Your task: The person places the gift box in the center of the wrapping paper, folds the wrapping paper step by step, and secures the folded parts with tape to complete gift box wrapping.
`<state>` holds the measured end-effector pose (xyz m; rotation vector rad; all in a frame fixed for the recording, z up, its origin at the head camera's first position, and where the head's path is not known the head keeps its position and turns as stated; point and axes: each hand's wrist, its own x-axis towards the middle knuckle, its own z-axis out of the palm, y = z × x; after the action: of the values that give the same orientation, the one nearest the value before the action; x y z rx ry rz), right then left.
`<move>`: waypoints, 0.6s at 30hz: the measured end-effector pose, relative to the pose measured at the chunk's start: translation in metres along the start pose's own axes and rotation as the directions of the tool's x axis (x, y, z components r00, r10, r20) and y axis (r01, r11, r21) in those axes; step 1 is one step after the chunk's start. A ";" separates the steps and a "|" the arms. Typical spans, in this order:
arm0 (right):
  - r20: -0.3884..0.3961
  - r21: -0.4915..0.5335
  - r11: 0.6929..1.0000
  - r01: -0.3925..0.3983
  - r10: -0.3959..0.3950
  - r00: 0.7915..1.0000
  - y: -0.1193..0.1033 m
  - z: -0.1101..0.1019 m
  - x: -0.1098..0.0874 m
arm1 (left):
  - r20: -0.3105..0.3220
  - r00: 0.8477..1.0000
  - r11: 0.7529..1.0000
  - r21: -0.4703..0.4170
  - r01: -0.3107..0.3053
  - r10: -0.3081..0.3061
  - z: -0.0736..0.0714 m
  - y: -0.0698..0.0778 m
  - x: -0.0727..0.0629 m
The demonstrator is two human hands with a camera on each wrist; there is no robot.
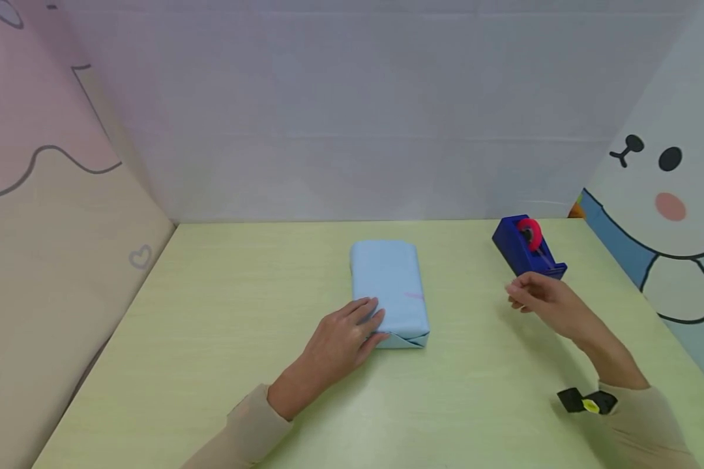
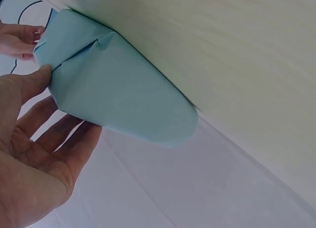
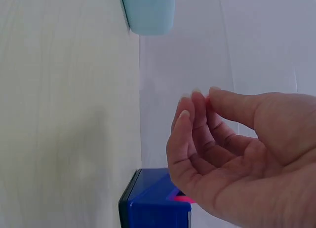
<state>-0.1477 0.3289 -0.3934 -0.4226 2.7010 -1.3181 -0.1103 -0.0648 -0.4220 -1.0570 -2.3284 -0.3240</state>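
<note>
Head view: We find the light blue package (image 1: 390, 283) lying flat near the middle of the tabletop (image 1: 135, 365), its folded end (image 1: 407, 341) towards the person; we judge that this leaves the flap within easy reach. The left hand (image 1: 343, 335) rests on the near left corner, fingers apart across the top and thumb at the folded end, presumably to steady the package and keep the fold down. The blue tape dispenser (image 1: 513, 247), with its red roll (image 1: 538, 236), stands to the right at the back, beside the right hand (image 1: 545, 303); that side suits the hand not occupied with the package.

Left wrist view: We note the thumb against the edge of the folded end and the other fingers spread along the upper surface. The contact appears light, not a clamp; the package sits on the tabletop, which seems to bear its weight. A crease crosses the end face.

Right wrist view: We observe thumb and fingertips drawn together, clear of the package and near the dispenser. The posture suits holding something thin, but we cannot tell whether any tape lies between them.
</note>
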 end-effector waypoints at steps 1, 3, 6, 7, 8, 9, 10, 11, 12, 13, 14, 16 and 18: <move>-0.005 0.008 1.000 0.022 -0.022 1.000 -0.004 0.003 -0.001 | -0.003 1.000 1.000 0.000 -0.001 0.001 0.000 0.000 0.000; -0.013 0.021 0.998 0.062 -0.062 0.998 -0.011 0.010 -0.001 | -0.009 1.000 1.000 0.000 -0.003 0.003 0.000 0.001 0.000; -0.010 0.044 0.993 0.110 -0.110 0.994 -0.020 0.019 0.000 | -0.012 1.000 1.000 -0.001 0.000 0.000 0.000 0.001 -0.001; -0.009 0.051 0.991 0.123 -0.123 0.992 -0.023 0.022 0.001 | -0.012 1.000 1.000 -0.001 0.002 -0.002 0.000 0.000 -0.001; -0.009 0.055 0.989 0.137 -0.137 0.991 -0.026 0.025 0.001 | -0.012 1.000 1.000 -0.003 0.003 -0.003 0.000 0.000 -0.001; -0.010 0.058 0.987 0.148 -0.148 0.989 -0.028 0.027 0.002 | -0.010 1.000 1.000 -0.005 0.005 -0.005 0.001 0.000 -0.001; -0.009 0.063 0.985 0.158 -0.158 0.987 -0.030 0.030 0.002 | -0.009 1.000 1.000 -0.008 0.007 -0.007 0.001 0.000 -0.001; -0.006 0.067 0.984 0.163 -0.163 0.987 -0.033 0.032 0.003 | -0.008 1.000 1.000 -0.012 0.010 -0.010 0.001 0.000 -0.001; -0.001 0.069 0.984 0.167 -0.167 0.986 -0.035 0.034 0.003 | -0.006 1.000 1.000 -0.014 0.012 -0.012 0.000 0.000 -0.002; 0.001 0.072 0.984 0.166 -0.166 0.986 -0.037 0.037 0.004 | -0.005 1.000 1.000 -0.016 0.013 -0.013 0.000 0.000 -0.002; 0.006 0.075 0.983 0.166 -0.167 0.986 -0.040 0.039 0.004 | -0.003 1.000 1.000 -0.019 0.014 -0.014 0.000 0.000 -0.001; 0.019 0.081 0.985 0.151 -0.153 0.988 -0.044 0.043 0.004 | -0.001 1.000 1.000 -0.023 0.016 -0.016 0.000 0.000 -0.001; 0.031 0.085 0.988 0.130 -0.133 0.991 -0.049 0.046 0.004 | -0.001 1.000 1.000 -0.023 0.015 -0.015 0.000 0.000 -0.001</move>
<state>-0.1321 0.2640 -0.3836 -0.6199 2.6182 -1.4343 -0.1097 -0.0649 -0.4229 -1.0500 -2.3376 -0.3586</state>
